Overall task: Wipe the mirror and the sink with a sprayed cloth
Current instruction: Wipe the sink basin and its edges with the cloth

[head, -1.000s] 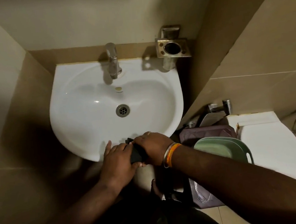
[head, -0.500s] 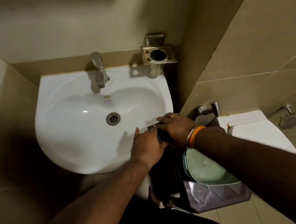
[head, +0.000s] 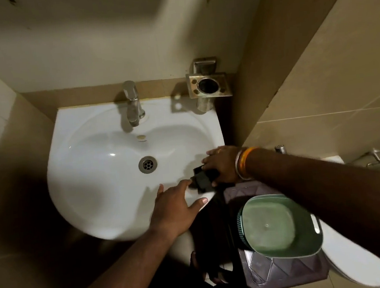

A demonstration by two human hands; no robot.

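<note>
The white sink (head: 100, 190) fills the centre, with a steel tap (head: 132, 103) at its back and a drain (head: 147, 164) in the bowl. A dark cloth (head: 202, 180) lies pressed on the sink's right front rim. My right hand (head: 224, 165), with bangles at the wrist, grips the cloth from above. My left hand (head: 176, 206) rests flat on the rim just left of the cloth, fingers spread, its fingertips close to the cloth's edge. No mirror is in view.
A steel tumbler holder (head: 208, 86) is fixed to the wall right of the tap. Below my right arm a green plastic tub (head: 277, 226) sits on a dark purple bucket (head: 282, 272). A white toilet lid (head: 352, 265) lies at the right. Tiled walls close in on both sides.
Both hands moved along the sink's front rim toward its right side with the cloth. My left hand has come off the cloth and now lies flat beside it.
</note>
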